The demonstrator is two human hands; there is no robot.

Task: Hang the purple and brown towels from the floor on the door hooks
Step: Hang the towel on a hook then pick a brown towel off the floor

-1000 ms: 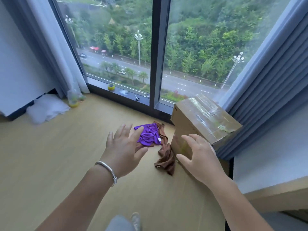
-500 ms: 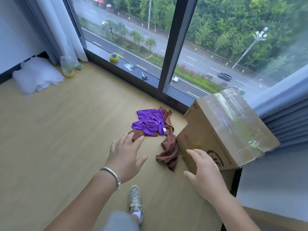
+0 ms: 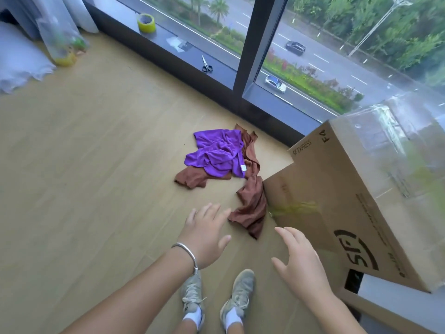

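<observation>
**Down by the box, both towels on the floor**

Beside the cardboard box [image 3: 337, 189], on the wooden floor [image 3: 84, 165], lie my two towels in one crumpled heap. The purple towel [image 3: 216, 155] sits on top of the brown towel [image 3: 251, 206], on the side of the heap away from the box, with a small white tag showing. The brown one trails out from under it and runs along the box's near corner, touching the cardboard.

My left hand [image 3: 204, 235] hovers just short of the brown towel's near end, fingers [image 3: 209, 209] spread and relaxed, holding nothing; a silver bracelet [image 3: 186, 253] rides the wrist. My right hand [image 3: 298, 256] hangs in front of the box's printed face, fingers likewise loose and empty.

Beyond the box runs the dark window sill [image 3: 224, 75], with scissors [image 3: 206, 65] and a roll of yellow tape [image 3: 146, 22] on it. My grey shoes [image 3: 237, 295] stand below both hands.
</observation>
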